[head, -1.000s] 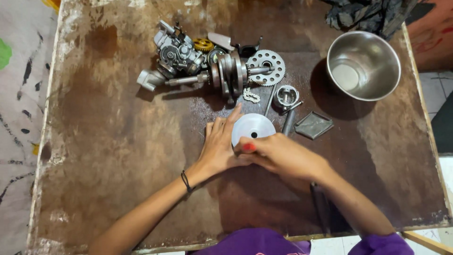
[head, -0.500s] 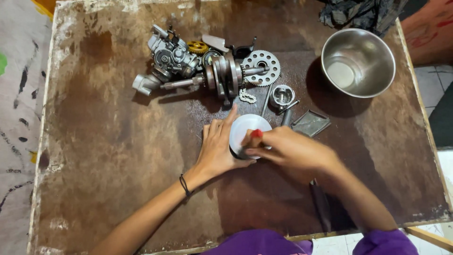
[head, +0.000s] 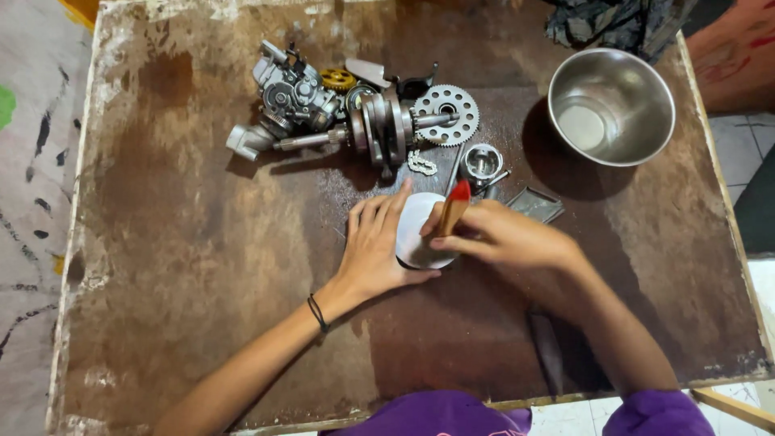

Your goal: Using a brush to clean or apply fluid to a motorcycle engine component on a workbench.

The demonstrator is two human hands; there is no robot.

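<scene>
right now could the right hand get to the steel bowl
Probably yes: the right hand holds a red-tipped tool, and bare table lies between it and the steel bowl.

A round white container (head: 416,230) sits on the worn brown bench (head: 202,266), near its centre and at about six o'clock from the toothed metal parts. Its flat pale top faces up, and its right edge is covered. A slim wooden-handled tool with a red tip (head: 454,207) lies tilted across that right edge, the red end pointing toward twelve o'clock, the handle slanting down toward six.
</scene>
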